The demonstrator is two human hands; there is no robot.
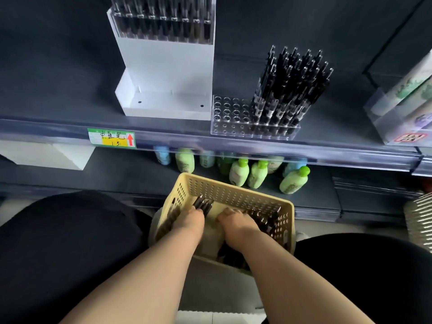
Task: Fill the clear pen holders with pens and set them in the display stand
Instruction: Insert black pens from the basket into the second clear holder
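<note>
Head view, the only one I have. Both hands are down in the cream perforated plastic basket (233, 187), lower centre of frame. Left hand (191, 222) has its fingers curled round a bundle of dark pens (203, 204), ends fanning out past the knuckles. Right hand (237, 224) sits knuckles-up on the loose dark pens (264, 219) at the basket's right side. Its fingertips are buried, so I can't tell if it grips any.

Target is the clear acrylic pen holder with a grid of round holes (230, 113), on the shelf edge at centre right. Its right half is packed with black clip-top pens (289, 85); the left columns are bare. The white display stand (163, 73) is just beside it to the left, upper centre. Its top tier carries a full clear holder (161, 26), and the bottom tray (163, 105) shows bare white floor.

My read: the step in hand is gathering pens, with the holder roughly half done. To do it well:
- Square the bundle so all tips point one way before lifting.
- Take a modest handful.
- Feed one pen per hole, working from the filled side outward.
- Steady the holder with the free hand. It's light acrylic near the shelf lip and likely to slide or tip.
</note>
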